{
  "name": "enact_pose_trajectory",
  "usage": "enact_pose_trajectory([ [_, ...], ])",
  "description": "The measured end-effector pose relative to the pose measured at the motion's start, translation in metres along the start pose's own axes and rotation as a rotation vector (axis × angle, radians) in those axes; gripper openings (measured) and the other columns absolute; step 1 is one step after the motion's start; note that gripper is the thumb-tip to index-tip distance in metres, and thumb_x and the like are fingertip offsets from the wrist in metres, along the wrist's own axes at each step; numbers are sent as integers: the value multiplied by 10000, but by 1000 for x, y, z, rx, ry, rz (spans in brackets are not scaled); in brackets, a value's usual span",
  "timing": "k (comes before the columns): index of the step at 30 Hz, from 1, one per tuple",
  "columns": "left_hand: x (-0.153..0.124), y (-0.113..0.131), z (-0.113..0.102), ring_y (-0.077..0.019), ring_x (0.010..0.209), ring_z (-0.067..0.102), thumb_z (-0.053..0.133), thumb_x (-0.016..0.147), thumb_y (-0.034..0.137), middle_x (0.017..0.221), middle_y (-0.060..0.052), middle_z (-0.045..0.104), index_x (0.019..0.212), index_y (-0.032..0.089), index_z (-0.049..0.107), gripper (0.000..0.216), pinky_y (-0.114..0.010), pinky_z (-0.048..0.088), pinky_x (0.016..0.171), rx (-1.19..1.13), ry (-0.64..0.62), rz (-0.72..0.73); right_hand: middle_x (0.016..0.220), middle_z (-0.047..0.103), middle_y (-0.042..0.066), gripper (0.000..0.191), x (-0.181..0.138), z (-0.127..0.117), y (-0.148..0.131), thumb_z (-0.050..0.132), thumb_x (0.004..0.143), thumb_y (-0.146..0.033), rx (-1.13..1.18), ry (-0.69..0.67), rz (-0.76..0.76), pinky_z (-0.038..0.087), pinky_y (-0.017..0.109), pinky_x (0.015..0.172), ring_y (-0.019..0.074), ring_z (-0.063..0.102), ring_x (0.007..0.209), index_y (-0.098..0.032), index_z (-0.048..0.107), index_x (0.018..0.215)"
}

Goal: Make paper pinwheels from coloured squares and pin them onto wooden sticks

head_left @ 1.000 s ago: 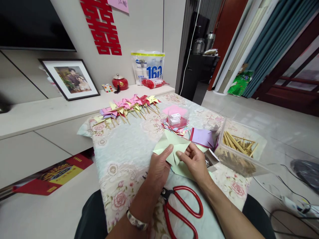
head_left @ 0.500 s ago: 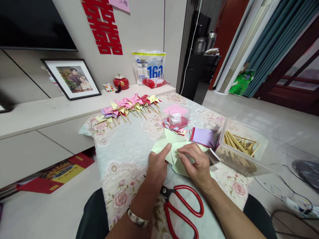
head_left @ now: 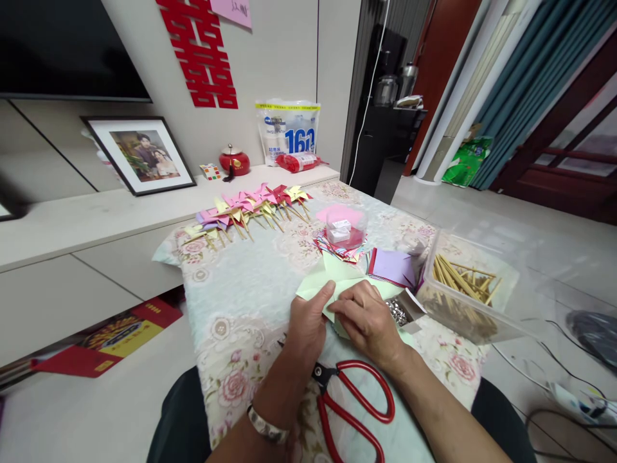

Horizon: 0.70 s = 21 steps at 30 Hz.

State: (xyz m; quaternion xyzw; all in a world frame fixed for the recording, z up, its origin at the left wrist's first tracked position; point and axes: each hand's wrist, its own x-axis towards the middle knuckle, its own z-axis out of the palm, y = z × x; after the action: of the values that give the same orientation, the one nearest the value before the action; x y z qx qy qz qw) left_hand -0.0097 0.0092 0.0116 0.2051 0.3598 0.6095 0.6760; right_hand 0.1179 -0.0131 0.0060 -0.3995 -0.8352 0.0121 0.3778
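My left hand [head_left: 308, 321] holds a pale green sheet of paper [head_left: 321, 278] with cuts in it, the thumb pressed on top. Closed in a pinch, my right hand [head_left: 369, 318] has its fingertips on the paper beside the left thumb; whether something small is also between them is hidden. Scissors [head_left: 318, 371] with red handles lie under my wrists, their blades mostly covered by my left forearm. Just right of my right hand, a small open box [head_left: 399, 311] contains many shiny metal pieces.
Finished paper pinwheels [head_left: 250, 206] on sticks lie at the table's far left. A round clear container [head_left: 357, 225] sits on colored paper. Purple sheets [head_left: 393, 265] are stacked before a clear bin [head_left: 457, 308] of wooden sticks. The tablecloth [head_left: 231, 341] is floral.
My right hand has moved left and slightly down, its fingertips now close to the left thumb. The box of metal pieces has come into fuller view.
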Motion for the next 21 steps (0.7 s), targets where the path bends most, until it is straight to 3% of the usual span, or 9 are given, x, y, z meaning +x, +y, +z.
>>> enact_pose_trajectory([
  [6, -2, 0, 0, -219, 857, 682, 867, 591, 243, 948, -29, 767, 969, 167, 737, 407, -298, 522, 760, 25, -12, -45, 869, 626, 69, 136, 2, -2, -2, 545, 963, -204, 67, 8, 38, 422, 385, 763, 216, 508, 835, -193, 677, 931],
  [12, -4, 3, -2, -127, 567, 555, 820, 624, 260, 687, 17, 680, 842, 147, 699, 274, -230, 394, 477, 99, 38, -108, 808, 601, 61, 171, 3, -1, -4, 527, 961, -178, 104, 39, 146, 420, 381, 754, 224, 517, 825, -190, 664, 859],
  [21, -4, -1, 2, -93, 537, 458, 756, 629, 258, 631, 23, 595, 753, 136, 656, 201, -210, 347, 458, 206, 19, -31, 757, 610, 44, 181, 1, -2, -2, 561, 937, -204, 88, 91, 288, 393, 368, 740, 223, 542, 796, -196, 613, 764],
])
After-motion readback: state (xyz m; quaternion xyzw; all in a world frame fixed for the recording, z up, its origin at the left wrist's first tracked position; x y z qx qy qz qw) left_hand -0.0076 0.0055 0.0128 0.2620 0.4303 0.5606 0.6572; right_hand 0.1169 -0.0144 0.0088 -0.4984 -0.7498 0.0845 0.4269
